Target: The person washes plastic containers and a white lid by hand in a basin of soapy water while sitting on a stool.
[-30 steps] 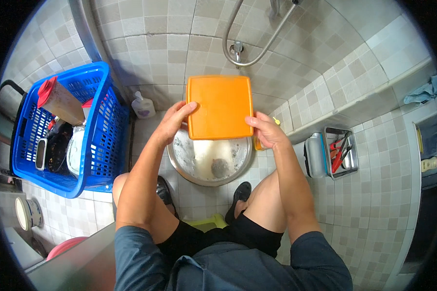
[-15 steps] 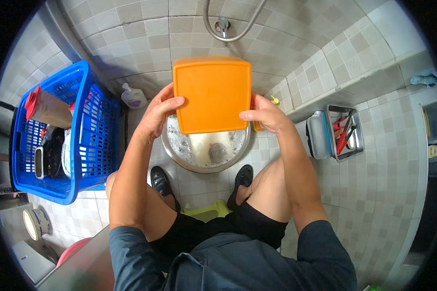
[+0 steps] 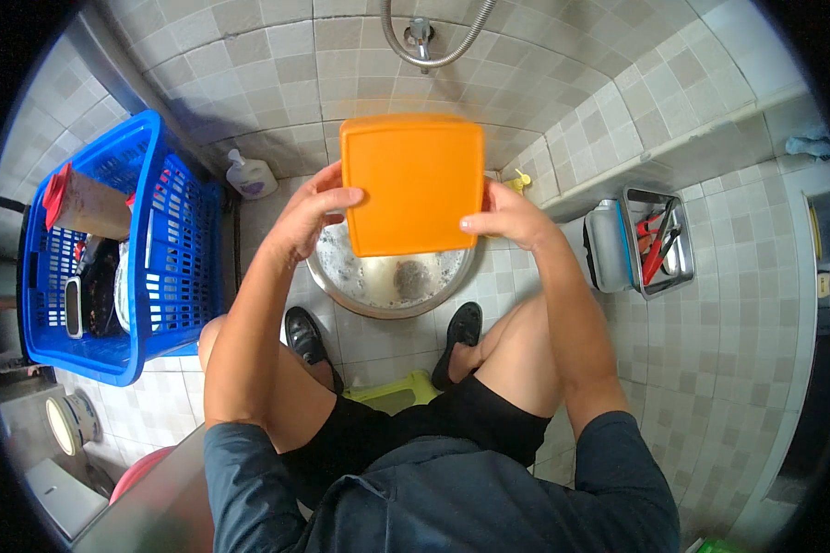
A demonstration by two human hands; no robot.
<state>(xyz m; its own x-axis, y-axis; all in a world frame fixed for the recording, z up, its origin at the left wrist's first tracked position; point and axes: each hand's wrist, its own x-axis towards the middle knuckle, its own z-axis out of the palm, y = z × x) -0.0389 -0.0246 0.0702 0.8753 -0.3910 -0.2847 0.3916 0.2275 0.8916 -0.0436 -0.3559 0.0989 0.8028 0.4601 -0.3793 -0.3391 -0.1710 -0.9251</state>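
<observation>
Between my two hands I hold up an orange square plastic container (image 3: pixel 415 189), its flat face toward me. My left hand (image 3: pixel 311 217) grips its left side, thumb on the face. My right hand (image 3: pixel 515 217) grips the lower right side the same way; the fingers of both hands are partly hidden behind it. Below the container stands a round metal basin (image 3: pixel 392 311) of cloudy, sudsy water, its far part hidden. A round greyish thing (image 3: pixel 413 279) shows in that water; I cannot tell what it is.
At left stands a blue plastic basket (image 3: pixel 143 355) with a red-lidded container (image 3: pixel 88 203) and other items. Beside it is a white bottle (image 3: pixel 251 175). To the right are a grey container (image 3: pixel 609 247) and a metal tray (image 3: pixel 678 281) with red-handled tools. A green stool (image 3: pixel 392 392) is under me.
The orange container and both my hands have shifted slightly to the right, and the container is tilted a little differently. My grip on it stays the same.
</observation>
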